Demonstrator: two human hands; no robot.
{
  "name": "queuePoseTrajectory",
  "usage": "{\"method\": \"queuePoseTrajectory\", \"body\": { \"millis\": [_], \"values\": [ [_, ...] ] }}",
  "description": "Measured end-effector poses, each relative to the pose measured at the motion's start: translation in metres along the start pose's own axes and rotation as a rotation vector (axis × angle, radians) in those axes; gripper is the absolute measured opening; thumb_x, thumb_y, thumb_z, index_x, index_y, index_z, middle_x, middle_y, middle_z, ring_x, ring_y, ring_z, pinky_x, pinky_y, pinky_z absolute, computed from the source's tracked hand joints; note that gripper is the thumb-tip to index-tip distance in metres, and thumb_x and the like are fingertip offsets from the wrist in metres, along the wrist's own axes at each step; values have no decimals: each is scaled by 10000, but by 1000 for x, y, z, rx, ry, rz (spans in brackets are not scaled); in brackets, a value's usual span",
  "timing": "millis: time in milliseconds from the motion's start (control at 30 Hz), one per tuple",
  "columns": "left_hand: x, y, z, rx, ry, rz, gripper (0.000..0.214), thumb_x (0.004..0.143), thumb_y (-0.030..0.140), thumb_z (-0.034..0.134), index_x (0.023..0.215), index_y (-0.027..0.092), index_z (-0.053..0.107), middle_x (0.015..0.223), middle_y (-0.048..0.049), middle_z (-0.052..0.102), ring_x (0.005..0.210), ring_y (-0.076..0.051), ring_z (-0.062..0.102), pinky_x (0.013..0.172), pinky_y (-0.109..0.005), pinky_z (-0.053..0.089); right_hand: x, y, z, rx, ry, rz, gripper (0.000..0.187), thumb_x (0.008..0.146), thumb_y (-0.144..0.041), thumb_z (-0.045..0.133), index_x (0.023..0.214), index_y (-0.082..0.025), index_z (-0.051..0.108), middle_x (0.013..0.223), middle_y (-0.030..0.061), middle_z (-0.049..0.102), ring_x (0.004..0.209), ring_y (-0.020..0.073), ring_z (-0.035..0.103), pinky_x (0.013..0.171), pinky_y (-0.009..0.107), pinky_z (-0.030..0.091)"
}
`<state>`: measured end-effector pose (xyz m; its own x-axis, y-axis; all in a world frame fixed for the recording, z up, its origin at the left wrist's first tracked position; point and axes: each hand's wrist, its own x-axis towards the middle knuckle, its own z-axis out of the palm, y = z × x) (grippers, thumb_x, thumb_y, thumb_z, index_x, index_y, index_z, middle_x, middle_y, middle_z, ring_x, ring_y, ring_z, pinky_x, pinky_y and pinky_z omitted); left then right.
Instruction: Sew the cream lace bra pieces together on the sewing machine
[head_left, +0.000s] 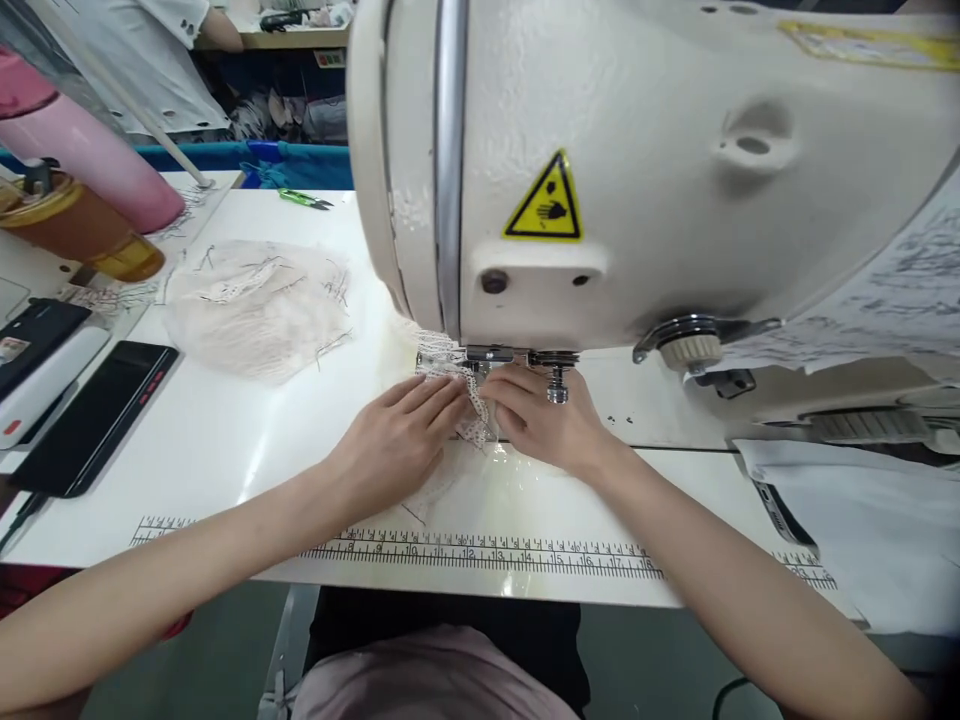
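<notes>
A strip of white lace [474,428] lies under the needle area of a sewing machine [637,200]. My left hand [394,440] rests on the left part of the lace, its fingers stretched out and lying flat close to the presser foot [480,366]. On the other side, my right hand [544,415] has its fingers bent and pinched together at the lace's right edge. The machine head hides part of the right fingertips and the needle. Thin sheer fabric shows below the left hand on the table.
A sheer fabric piece [255,310] with loose threads lies left, green thread snips [304,199] behind it. Phones [94,415], an amber cup [82,225] and a pink bottle [97,150] line the left side. White cloth [877,520] covers the right corner. Another person's sleeve [169,20] shows behind.
</notes>
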<state>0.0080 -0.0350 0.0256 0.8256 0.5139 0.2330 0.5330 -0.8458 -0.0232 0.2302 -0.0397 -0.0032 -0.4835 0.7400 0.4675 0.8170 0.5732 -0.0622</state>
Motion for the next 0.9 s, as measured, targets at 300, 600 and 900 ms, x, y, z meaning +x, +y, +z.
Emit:
{"method": "queuePoseTrajectory", "body": {
  "millis": [300,600,900],
  "values": [
    [9,-11,7,77,-27,-52,427,976,213,429,1358,50,525,1387,-144,566,1234,-309,564,927,-448,567,-7,-1,3,-65,-61,48,362,934,-194,445,1234,-262,636,1140,56,698,850,205,647,603,331,413],
    [11,-25,17,11,-20,-31,441,958,205,414,1368,93,533,1335,-112,615,1317,-299,493,1021,-435,501,4,-3,-12,-103,-122,-20,345,930,-123,471,1211,-236,639,1238,45,675,928,209,652,783,371,497],
    [12,-28,19,113,63,11,392,967,202,408,1275,44,590,1272,-130,654,1212,-286,568,974,-404,518,-10,5,3,-98,-164,-44,497,931,-77,466,1397,-244,508,1315,76,628,968,224,663,902,438,514]
  ]
}}
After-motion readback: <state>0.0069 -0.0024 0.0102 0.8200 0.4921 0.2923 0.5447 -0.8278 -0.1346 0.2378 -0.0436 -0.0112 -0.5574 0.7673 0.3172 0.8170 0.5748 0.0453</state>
